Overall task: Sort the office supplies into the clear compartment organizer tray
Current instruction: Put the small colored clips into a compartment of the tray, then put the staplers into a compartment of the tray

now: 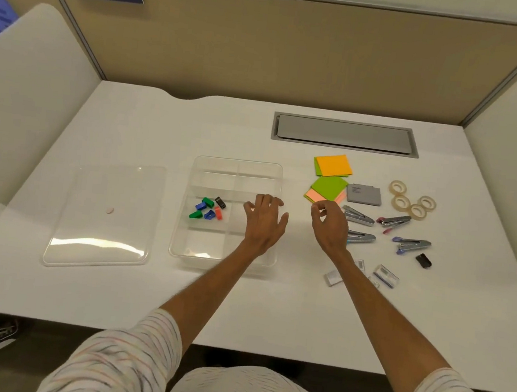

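Clear organizer tray (196, 170) sat mid-desk with our hands out front.
Our left hand (264, 223) hung above its right side, fingers spread, holding nothing. Our right hand (329, 227) curled just beside the sticky notes (328, 187); we couldn't tell if it pinched anything. Coloured clips (208, 209) lay in the tray's middle-left compartment, staplers (358, 218) off right.

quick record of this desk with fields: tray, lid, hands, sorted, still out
tray: clear organizer tray, uncovered, mid desk
lid: clear lid, flat, left of the tray
sorted: coloured clips in one left compartment
left: left hand spread above tray, holding nothing
right: right hand curled beside sticky notes, hold unclear
still out: sticky notes, tape rolls, staplers, black clip
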